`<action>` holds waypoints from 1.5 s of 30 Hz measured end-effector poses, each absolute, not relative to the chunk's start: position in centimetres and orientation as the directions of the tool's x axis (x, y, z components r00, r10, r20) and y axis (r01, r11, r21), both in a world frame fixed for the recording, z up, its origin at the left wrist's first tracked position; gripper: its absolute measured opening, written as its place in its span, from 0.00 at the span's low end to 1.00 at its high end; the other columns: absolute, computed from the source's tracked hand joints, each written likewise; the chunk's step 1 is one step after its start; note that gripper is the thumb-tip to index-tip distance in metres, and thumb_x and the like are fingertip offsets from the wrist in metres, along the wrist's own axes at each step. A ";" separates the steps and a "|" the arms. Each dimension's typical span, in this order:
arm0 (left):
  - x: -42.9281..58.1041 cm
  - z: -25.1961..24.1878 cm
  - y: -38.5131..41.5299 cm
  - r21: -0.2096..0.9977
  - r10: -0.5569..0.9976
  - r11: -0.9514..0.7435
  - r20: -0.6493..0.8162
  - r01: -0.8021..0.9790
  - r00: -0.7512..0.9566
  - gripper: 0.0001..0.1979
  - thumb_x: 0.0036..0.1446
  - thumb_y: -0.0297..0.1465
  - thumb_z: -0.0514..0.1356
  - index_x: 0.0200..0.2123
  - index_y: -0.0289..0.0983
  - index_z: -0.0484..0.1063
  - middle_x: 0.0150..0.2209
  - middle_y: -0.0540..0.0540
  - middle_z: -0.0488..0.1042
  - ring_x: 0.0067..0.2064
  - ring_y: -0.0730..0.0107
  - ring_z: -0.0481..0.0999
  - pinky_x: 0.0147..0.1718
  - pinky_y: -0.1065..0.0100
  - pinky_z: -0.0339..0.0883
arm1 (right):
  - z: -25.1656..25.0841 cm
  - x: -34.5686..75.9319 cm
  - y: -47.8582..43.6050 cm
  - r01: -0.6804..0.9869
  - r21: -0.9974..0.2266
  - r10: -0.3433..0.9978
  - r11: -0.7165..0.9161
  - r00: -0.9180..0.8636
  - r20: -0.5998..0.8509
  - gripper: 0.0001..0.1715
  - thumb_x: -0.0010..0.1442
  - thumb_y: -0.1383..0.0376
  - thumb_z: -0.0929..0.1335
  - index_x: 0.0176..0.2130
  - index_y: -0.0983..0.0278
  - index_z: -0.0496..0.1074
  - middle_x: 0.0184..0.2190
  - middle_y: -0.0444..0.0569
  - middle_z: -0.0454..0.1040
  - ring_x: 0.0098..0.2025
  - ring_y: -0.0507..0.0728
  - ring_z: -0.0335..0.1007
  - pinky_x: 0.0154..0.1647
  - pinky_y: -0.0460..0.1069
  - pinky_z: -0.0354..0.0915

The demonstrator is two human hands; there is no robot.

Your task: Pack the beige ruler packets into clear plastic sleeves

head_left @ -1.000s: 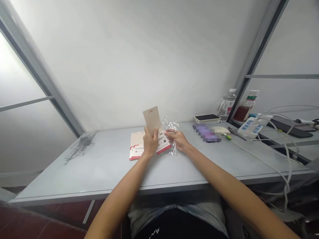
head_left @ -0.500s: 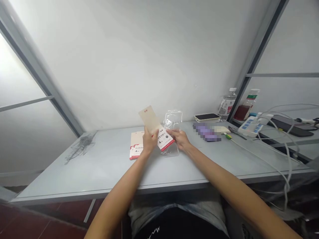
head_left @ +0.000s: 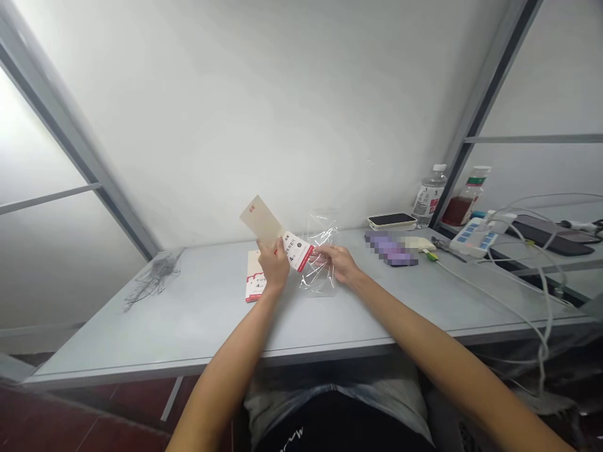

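Note:
My left hand (head_left: 273,267) is closed on a flat beige packet with a white and red label (head_left: 276,233), held tilted above the grey table (head_left: 198,326). My right hand (head_left: 340,263) pinches a clear plastic bag (head_left: 320,257) just right of the packet's lower end. The packet's labelled end touches the bag's edge. A stack of similar beige and red packets (head_left: 253,282) lies flat on the table under my left hand.
A tangle of thin wires (head_left: 153,276) lies at the table's left rear. To the right are a phone on a box (head_left: 391,221), two bottles (head_left: 428,191), a power strip (head_left: 473,233) and white cables (head_left: 518,301). A white wall stands behind.
The packet has tilted further left and come out of the clear bag. My left hand moved slightly left; the bag now hangs apart in my right hand.

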State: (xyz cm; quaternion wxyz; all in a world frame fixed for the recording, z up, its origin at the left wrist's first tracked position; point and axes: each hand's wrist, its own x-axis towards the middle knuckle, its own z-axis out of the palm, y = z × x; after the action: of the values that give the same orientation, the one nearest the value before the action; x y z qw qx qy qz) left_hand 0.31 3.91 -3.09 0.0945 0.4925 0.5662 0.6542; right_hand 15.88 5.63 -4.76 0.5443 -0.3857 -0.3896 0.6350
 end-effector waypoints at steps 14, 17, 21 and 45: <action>0.0 -1.7 3.0 0.805 0.658 -0.345 0.574 0.482 -0.487 0.20 0.55 0.41 0.52 0.47 0.36 0.57 0.38 0.40 0.74 0.38 0.63 0.75 0.32 0.68 0.66 | -4.4 15.9 5.5 -0.386 -0.920 0.997 -0.070 -0.012 -0.071 0.08 0.43 0.66 0.72 0.28 0.67 0.73 0.27 0.52 0.76 0.27 0.56 0.74 0.30 0.49 0.71; 0.2 -1.3 2.5 0.813 0.659 -0.403 0.576 0.419 -0.483 0.22 0.55 0.41 0.52 0.50 0.35 0.54 0.41 0.39 0.73 0.41 0.64 0.74 0.35 0.69 0.66 | -4.7 15.8 5.7 -0.372 -0.928 0.999 -0.033 0.024 -0.045 0.09 0.42 0.65 0.72 0.26 0.67 0.72 0.26 0.52 0.76 0.27 0.56 0.73 0.29 0.49 0.71; 1.1 -2.0 2.3 0.803 0.738 -0.476 0.586 0.357 -0.334 0.23 0.54 0.40 0.54 0.50 0.37 0.54 0.41 0.40 0.73 0.41 0.65 0.74 0.36 0.68 0.67 | -5.1 15.6 5.8 -0.322 -0.946 0.999 0.035 0.013 0.032 0.09 0.43 0.62 0.72 0.22 0.67 0.71 0.20 0.47 0.73 0.24 0.54 0.71 0.24 0.47 0.68; 0.0 -3.1 3.6 0.771 0.800 -0.407 0.560 0.489 -0.217 0.19 0.53 0.38 0.54 0.47 0.37 0.58 0.34 0.44 0.75 0.35 0.65 0.75 0.31 0.67 0.66 | -4.4 16.0 5.5 -0.364 -0.931 0.990 0.017 -0.125 0.067 0.14 0.43 0.60 0.72 0.31 0.66 0.74 0.25 0.48 0.75 0.29 0.55 0.72 0.27 0.47 0.68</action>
State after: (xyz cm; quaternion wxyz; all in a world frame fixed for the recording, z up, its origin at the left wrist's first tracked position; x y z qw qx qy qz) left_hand 0.01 3.64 -3.07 0.1350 0.6111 0.5274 0.5746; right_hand 16.04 5.46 -4.44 0.5591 -0.3537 -0.4426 0.6054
